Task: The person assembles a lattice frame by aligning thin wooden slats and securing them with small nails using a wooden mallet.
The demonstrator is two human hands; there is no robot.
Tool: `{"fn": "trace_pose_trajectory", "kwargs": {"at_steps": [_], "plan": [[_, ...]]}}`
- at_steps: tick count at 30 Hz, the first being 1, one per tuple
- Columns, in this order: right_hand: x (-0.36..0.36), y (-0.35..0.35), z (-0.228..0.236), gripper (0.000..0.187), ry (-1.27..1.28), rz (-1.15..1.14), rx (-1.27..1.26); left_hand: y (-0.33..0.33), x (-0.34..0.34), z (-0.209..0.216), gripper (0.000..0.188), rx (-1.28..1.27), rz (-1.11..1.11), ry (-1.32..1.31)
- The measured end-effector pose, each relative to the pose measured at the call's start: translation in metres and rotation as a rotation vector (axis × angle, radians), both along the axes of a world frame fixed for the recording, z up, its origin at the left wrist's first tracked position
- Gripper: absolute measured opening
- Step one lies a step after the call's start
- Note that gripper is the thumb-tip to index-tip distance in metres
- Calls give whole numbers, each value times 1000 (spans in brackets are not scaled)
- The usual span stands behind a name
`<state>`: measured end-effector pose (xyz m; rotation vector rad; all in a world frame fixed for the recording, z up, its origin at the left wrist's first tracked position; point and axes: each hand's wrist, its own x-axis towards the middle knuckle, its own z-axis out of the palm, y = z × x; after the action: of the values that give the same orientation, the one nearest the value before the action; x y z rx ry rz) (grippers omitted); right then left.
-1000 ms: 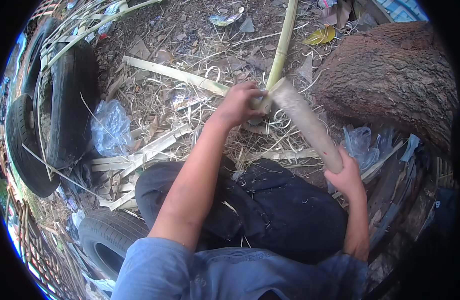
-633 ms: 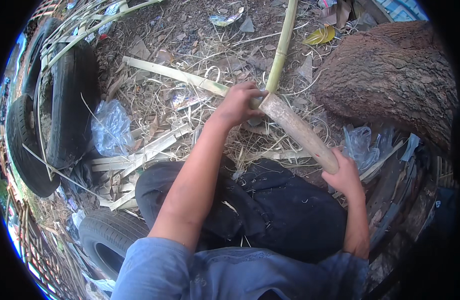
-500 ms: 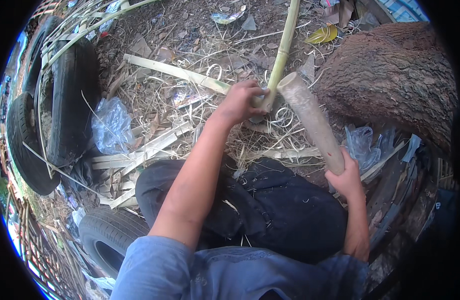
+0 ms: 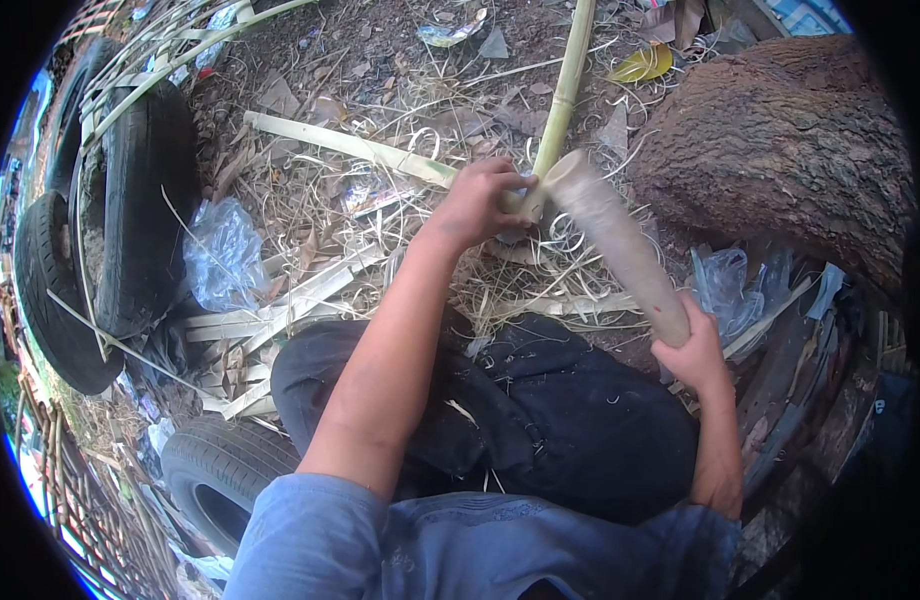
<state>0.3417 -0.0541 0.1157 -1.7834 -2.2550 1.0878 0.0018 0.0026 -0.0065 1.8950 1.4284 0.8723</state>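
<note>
My left hand (image 4: 480, 203) is closed round a pale bamboo strip (image 4: 350, 147), which runs out to the left of it. Its fingers are against the lower end of a green-yellow bamboo pole (image 4: 562, 110), which slants up to the top edge; what lies under the fingers is partly hidden. Held by its lower end in my right hand (image 4: 692, 350) is a thick, pale bamboo tube (image 4: 620, 245). The tube tilts up to the left, its slightly blurred far end right beside the pole's foot.
A rough tree trunk (image 4: 780, 150) rises at the right. Old tyres (image 4: 150, 200) stand at the left, with another tyre (image 4: 225, 470) below. Clear plastic bags (image 4: 225, 255) and shavings litter the soil. Split strips (image 4: 310, 290) lie before my knees.
My right hand has swung the tube's far end slightly left, closer to the pole. My left hand stays almost where it was.
</note>
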Motion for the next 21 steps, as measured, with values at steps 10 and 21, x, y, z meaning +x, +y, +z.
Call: {"fn": "trace_pose_trajectory", "kwargs": {"at_steps": [10, 21], "plan": [[-1, 0, 1, 53, -83, -75, 16, 2, 0, 2, 49, -56, -19, 23], [-7, 3, 1, 51, -259, -8, -61, 0, -4, 0, 53, -148, -17, 57]]}}
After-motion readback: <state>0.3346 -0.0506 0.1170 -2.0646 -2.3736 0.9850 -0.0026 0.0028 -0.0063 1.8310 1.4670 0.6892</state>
